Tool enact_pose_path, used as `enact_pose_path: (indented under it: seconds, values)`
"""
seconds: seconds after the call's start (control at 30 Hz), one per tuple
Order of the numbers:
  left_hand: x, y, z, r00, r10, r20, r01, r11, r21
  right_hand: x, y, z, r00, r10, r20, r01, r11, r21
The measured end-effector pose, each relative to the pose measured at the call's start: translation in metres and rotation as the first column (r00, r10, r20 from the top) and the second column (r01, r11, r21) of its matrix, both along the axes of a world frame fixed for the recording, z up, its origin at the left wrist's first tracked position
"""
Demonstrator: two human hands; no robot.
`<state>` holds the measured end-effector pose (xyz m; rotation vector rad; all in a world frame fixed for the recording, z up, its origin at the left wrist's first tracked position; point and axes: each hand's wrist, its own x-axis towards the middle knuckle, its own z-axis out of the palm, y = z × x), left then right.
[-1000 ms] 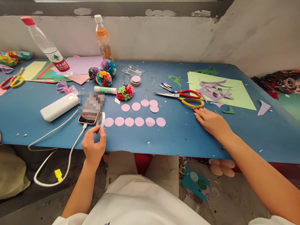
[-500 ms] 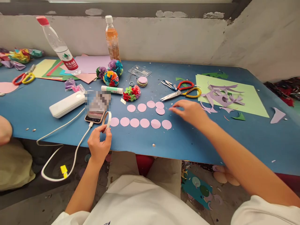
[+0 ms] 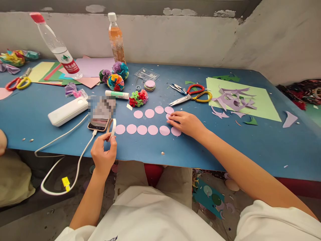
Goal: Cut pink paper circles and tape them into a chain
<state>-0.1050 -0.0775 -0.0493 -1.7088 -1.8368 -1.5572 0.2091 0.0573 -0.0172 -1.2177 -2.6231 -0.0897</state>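
My left hand (image 3: 104,152) pinches a narrow roll of white tape (image 3: 113,129) upright at the table's front edge, beside a phone (image 3: 100,122). Pink paper circles lie flat in two rows on the blue table: a front row (image 3: 142,130) and a shorter back row (image 3: 149,113). Over the right end of these rows is my right hand (image 3: 187,124), palm down with its fingers stretched out and apart. Its fingertips partly cover one pink circle (image 3: 168,116); whether they press on it I cannot tell.
Scissors (image 3: 190,96) lie behind my right hand, near a pale green sheet (image 3: 268,103) with purple scraps. Further left are a glue stick (image 3: 117,94), paper flower balls (image 3: 115,82), a white power bank (image 3: 67,112) with its cable, a water bottle (image 3: 59,50) and a drink bottle (image 3: 116,42).
My right hand has moved left, from beside the back row onto the circles at its right end. My left hand still holds the tape roll. The view has shifted slightly.
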Motion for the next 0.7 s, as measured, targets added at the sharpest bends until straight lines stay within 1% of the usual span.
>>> enact_pose_path:
  seconds: [0.07, 0.2, 0.33, 0.4, 0.5, 0.6, 0.7]
  values:
    - [0.0, 0.0, 0.0, 1.0, 0.002, 0.008, -0.002, 1.0, -0.008, 0.012, -0.005, -0.001, 1.0, -0.007, -0.006, 0.007, 1.0, 0.012]
    - [0.0, 0.0, 0.001, 1.0, -0.009, -0.001, 0.009, 1.0, -0.006, 0.046, -0.022, -0.001, 0.999, -0.032, -0.027, 0.034, 0.999, 0.043]
    - [0.0, -0.001, 0.001, 1.0, -0.004, 0.001, 0.004, 1.0, -0.004, 0.071, -0.048, -0.005, 0.998, 0.018, -0.056, -0.011, 0.992, 0.122]
    - [0.0, -0.001, 0.0, 1.0, 0.004, 0.013, -0.004, 1.0, -0.011, 0.077, -0.059, -0.007, 0.996, 0.064, -0.066, -0.054, 0.988, 0.144]
    - [-0.001, -0.001, -0.001, 1.0, 0.014, 0.021, -0.013, 1.0, -0.014, 0.08, -0.069, -0.008, 0.986, 0.142, -0.084, -0.13, 0.982, 0.134]
    - [-0.001, -0.001, -0.002, 1.0, 0.024, 0.016, -0.024, 1.0, -0.007, 0.078, -0.07, -0.007, 0.977, 0.199, -0.078, -0.189, 0.975, 0.12]
    - [-0.001, -0.001, -0.002, 1.0, 0.024, 0.006, -0.024, 1.0, -0.003, 0.077, -0.068, -0.005, 0.974, 0.215, -0.064, -0.207, 0.972, 0.114]
